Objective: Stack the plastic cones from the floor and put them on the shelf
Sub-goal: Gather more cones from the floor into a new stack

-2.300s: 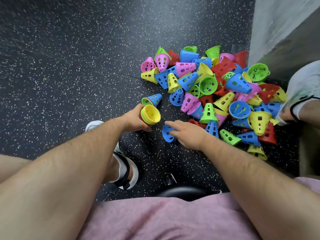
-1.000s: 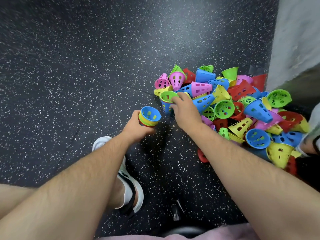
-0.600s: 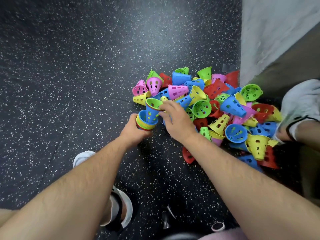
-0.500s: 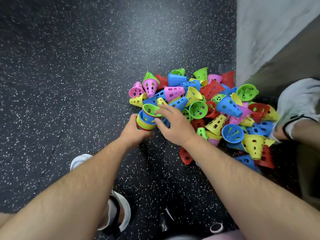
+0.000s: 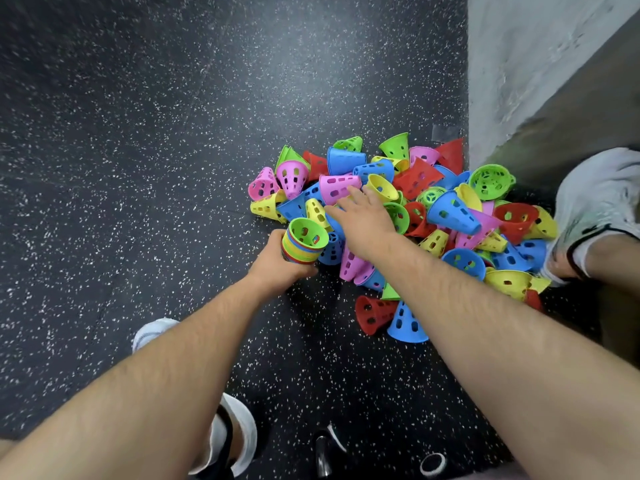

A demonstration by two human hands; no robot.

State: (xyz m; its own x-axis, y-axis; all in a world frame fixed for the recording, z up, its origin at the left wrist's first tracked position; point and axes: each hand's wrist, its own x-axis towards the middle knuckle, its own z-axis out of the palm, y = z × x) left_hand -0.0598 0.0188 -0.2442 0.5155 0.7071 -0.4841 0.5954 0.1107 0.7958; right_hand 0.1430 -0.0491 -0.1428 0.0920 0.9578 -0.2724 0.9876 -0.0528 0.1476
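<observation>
Crowding the right edge of the dark speckled floor (image 5: 138,133), where a grey wall (image 5: 519,46) rises, a loose pile of cones (image 5: 446,213) in pink, blue, yellow, green and red lies tumbled in the head view. Most are on their sides, some mouth up. A red cone (image 5: 374,313) and a blue cone (image 5: 407,323) lie side by side at the pile's near edge, just beside the right forearm. A white shoe (image 5: 602,195) stands just beside the pile's right side. Another white shoe (image 5: 152,330) shows under the left forearm, well apart from the pile. Low on the floor lie a small black object (image 5: 322,455) and a white ring (image 5: 433,464), both too dim to name.

The left hand (image 5: 277,268) is curled round a nested stack of cones (image 5: 304,245), held at the pile's left edge with its mouth tipped up. A green cone (image 5: 306,232) sits innermost, with coloured rims banded beneath it. The right hand (image 5: 363,223) lies just right of the stack, out over the pile, its fingers straight and spread and holding nothing. Its fingertips reach a pink cone (image 5: 336,188) and a yellow cone (image 5: 382,187). The hand and forearm hide the cones below them.
</observation>
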